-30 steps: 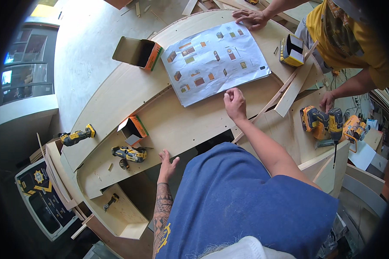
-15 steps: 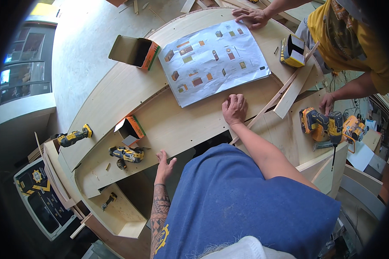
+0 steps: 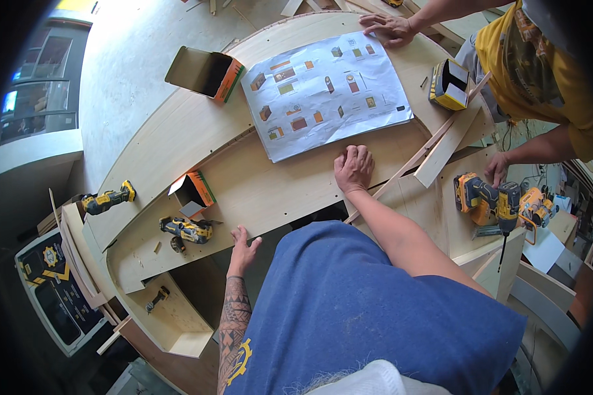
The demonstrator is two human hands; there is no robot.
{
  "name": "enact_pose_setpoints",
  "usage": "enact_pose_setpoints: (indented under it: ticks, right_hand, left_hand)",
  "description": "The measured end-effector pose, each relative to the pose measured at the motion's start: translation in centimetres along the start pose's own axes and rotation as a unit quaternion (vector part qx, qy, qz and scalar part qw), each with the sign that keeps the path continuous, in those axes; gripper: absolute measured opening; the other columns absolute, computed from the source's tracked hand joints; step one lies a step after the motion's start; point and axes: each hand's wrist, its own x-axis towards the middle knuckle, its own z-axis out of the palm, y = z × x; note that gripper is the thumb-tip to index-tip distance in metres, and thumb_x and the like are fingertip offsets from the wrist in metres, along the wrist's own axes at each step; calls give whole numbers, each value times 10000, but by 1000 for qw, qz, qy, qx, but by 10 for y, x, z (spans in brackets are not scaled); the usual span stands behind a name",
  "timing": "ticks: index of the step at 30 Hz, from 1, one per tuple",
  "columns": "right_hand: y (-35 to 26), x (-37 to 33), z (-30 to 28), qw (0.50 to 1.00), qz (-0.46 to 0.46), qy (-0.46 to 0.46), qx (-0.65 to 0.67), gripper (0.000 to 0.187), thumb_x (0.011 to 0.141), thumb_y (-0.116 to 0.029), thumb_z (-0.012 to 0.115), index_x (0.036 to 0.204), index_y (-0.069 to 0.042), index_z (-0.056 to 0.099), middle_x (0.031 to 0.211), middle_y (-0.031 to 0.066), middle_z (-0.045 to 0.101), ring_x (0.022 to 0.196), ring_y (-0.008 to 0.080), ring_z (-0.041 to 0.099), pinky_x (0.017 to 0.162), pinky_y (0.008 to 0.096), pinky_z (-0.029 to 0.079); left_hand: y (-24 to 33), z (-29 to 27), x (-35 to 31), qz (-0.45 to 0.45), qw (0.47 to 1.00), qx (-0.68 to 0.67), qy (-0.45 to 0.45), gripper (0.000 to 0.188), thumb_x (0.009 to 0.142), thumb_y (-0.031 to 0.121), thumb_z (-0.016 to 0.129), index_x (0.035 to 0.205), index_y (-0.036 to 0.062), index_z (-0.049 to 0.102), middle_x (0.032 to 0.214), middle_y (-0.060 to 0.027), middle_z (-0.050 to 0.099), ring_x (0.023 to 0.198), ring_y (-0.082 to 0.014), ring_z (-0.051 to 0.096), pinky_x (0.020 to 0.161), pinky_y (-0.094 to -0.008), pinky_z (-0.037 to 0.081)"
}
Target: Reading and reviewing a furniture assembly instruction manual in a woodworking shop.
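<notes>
Cluttered workshop, curved pale wooden table (image 3: 244,178). Printed sheets (image 3: 329,92) lay toward its far edge. Right hand (image 3: 354,169) between them and the near edge, fingers curled — couldn't tell whether they gripped anything. Left hand (image 3: 245,250) by the near edge, fingers loosely spread, empty. Risk: its leftward sweep could knock the power tool (image 3: 186,230) off that edge — it lay close.

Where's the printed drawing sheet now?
Head view, upper middle: the printed drawing sheet lies on the pale wooden panels, just beyond the person's right hand, with an open orange-sided box at its left.
</notes>
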Motion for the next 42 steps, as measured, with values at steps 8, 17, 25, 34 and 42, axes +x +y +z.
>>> enact_pose_setpoints:
  ticks: [8, 17, 25, 34, 42]
  right_hand:
    - [5, -2, 5, 1000, 9, -14, -12, 241, 855, -303, 618, 1012, -140, 536, 1056, 105, 512, 1022, 325, 542, 865, 480, 447]
    - [0, -2, 4, 1000, 7, -18, -22, 249, 851, -300, 615, 1022, -135, 539, 1060, 111, 514, 1020, 327, 542, 877, 481, 443]
    - [2, -2, 8, 1000, 5, -9, -24, 256, 847, -298, 616, 1033, -134, 549, 1062, 108, 517, 1015, 324, 544, 883, 477, 442]
    - [2, -3, 7, 1000, 7, -13, -23, 251, 850, -301, 613, 1024, -134, 545, 1059, 104, 515, 1014, 322, 542, 882, 472, 443]
    - [1, -2, 5, 1000, 7, -9, -20, 247, 852, -300, 613, 1021, -135, 541, 1064, 104, 511, 1020, 325, 539, 875, 478, 445]
  left_hand:
    - [8, -1, -4, 4, 1000, -10, 1, 975, 974, 428, 670, 1648, 56, 71, 1649, -387, -17, 1583, -409, -25, 1276, -425, 160]
    - [8, -6, -7, -13, 999, -31, -9, 965, 981, 412, 665, 1649, 53, 68, 1661, -362, -39, 1586, -385, -58, 1280, -411, 118]
    - [11, -6, -10, -6, 999, -44, -11, 959, 984, 403, 662, 1649, 53, 66, 1662, -359, -48, 1586, -380, -72, 1280, -413, 111]
    - [12, -6, -9, -5, 1000, -30, -8, 961, 981, 433, 659, 1647, 49, 82, 1649, -386, -27, 1584, -401, -49, 1278, -419, 129]
    - [7, -1, -4, -6, 1000, -17, 4, 967, 978, 444, 659, 1647, 51, 81, 1648, -390, -15, 1581, -419, -33, 1278, -426, 143]
